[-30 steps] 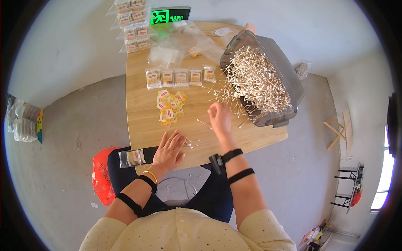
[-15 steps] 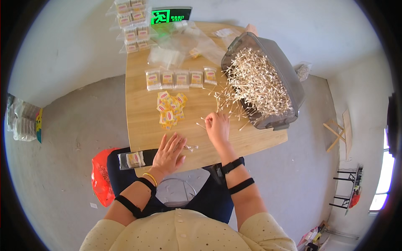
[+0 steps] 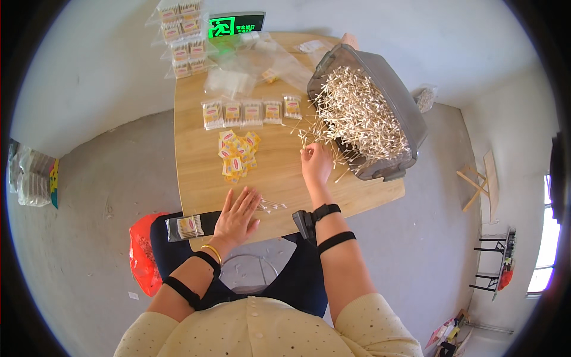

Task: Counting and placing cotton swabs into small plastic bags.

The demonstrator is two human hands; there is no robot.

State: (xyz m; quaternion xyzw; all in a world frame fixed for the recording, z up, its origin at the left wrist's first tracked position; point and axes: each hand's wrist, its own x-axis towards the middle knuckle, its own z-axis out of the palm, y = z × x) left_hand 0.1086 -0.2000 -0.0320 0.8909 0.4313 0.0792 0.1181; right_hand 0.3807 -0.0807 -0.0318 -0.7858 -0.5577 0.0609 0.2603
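While the right hand [image 3: 316, 165] rests on the wooden table [image 3: 196, 178] with its fingers curled over loose cotton swabs [image 3: 309, 135] just outside the grey bin [image 3: 404, 113], whether those fingers pinch any swab cannot be told. The left hand [image 3: 237, 215] lies flat and open, palm down, near the table's near edge, gripping nothing. Just beside its fingertips lies a small bundle of cotton swabs [image 3: 270, 206], touching the table and apart from the right hand.

The grey bin stands at the table's right side, tilted toward the person and heaped with swabs, some spilling over its near lip onto the wood.

Packages and labels:
- A heap of small yellow labels [image 3: 238, 154] with red marks lies at the table's centre, between the two hands and the far row.
- A row of five filled clear packs [image 3: 250, 112] lies beyond the labels, side by side.
- A stack of further filled packs [image 3: 184, 35] lies at the far left corner.
- Empty clear bags [image 3: 256, 65] lie crumpled between that stack and the bin.
- A green lit exit sign [image 3: 236, 25] stands at the far edge.
- One filled pack [image 3: 185, 226] rests on the person's lap, left of the left hand.

An orange-red bag [image 3: 141, 256] lies on the grey floor at the person's left.
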